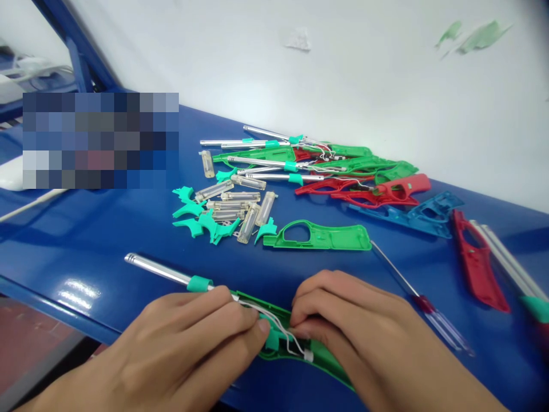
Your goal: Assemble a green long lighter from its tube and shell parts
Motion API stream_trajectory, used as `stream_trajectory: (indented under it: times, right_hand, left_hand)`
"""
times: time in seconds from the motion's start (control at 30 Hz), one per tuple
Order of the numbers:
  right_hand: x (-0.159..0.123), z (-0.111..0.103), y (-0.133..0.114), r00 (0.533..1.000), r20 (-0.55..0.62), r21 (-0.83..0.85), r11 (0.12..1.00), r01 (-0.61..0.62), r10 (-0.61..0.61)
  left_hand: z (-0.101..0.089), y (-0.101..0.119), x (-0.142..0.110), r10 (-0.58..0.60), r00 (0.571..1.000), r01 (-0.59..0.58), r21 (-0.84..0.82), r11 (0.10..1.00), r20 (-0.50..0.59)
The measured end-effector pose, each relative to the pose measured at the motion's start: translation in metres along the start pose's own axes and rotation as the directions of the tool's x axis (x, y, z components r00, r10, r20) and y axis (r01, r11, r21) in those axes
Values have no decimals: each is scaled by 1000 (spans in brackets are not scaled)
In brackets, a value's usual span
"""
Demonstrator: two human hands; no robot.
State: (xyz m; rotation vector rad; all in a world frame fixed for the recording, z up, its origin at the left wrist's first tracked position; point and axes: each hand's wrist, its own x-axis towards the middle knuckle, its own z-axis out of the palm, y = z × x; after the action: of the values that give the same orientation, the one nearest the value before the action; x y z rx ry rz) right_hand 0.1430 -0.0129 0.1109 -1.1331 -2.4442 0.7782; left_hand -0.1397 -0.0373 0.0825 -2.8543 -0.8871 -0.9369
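Both hands rest on a green lighter half-shell (281,320) lying on the blue table (86,240) near its front edge. A metal tube (156,269) with a teal collar sticks out of the shell to the left. My left hand (189,343) pinches the shell and its white wire (285,337) from the left, fingers closed. My right hand (355,326) presses down on the shell's right part with curled fingers. A thin screwdriver (422,300) with a clear handle lies just right of my right hand.
Behind the hands lie an empty green shell (319,236), teal triggers (201,220), clear tubes (240,206), and a pile of green, red and blue shells (369,183) with metal tubes. A red shell (478,260) lies at right. A white wall stands behind.
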Motion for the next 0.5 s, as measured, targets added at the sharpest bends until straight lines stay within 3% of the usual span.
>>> stream_trajectory:
  times: [0.17,0.33,0.5]
  right_hand:
    - [-1,-2,-3,999,-27,-88,996,30,-32]
    - [-4,4,-4,982,-96,-272,953,132,-164]
    - [-4,3,-4,981,-51,-331,930,159,-186]
  left_hand:
    - [1,0,1,5,1000,-5,-35,999,5]
    - [1,-1,1,6,1000,-6,-29,1000,4]
    - [1,-1,5,11,1000,-11,-49,999,13]
